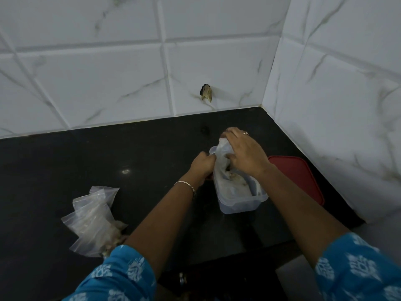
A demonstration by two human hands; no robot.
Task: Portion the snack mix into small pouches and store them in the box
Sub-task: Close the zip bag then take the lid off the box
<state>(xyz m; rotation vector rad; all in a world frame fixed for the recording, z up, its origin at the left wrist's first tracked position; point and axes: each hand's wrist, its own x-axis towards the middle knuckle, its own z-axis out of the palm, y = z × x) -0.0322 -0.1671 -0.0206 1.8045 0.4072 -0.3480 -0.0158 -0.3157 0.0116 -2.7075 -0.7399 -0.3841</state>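
A clear plastic box (240, 203) stands on the black counter (108, 161) with filled pouches inside. A small clear pouch (223, 153) of snack mix sticks up out of the box's far end. My right hand (243, 153) lies over the pouch from above, thumb and fingers curled round it. My left hand (202, 165) grips the box's left rim beside the pouch. At the lower left lies a large crumpled bag (93, 220) with snack mix at its bottom, partly hidden by my left sleeve.
A red lid (299, 177) lies flat right of the box, close to the tiled side wall (336, 105). The tiled back wall (108, 72) has a dark broken hole (206, 92). The counter's front edge runs below the box at lower right.
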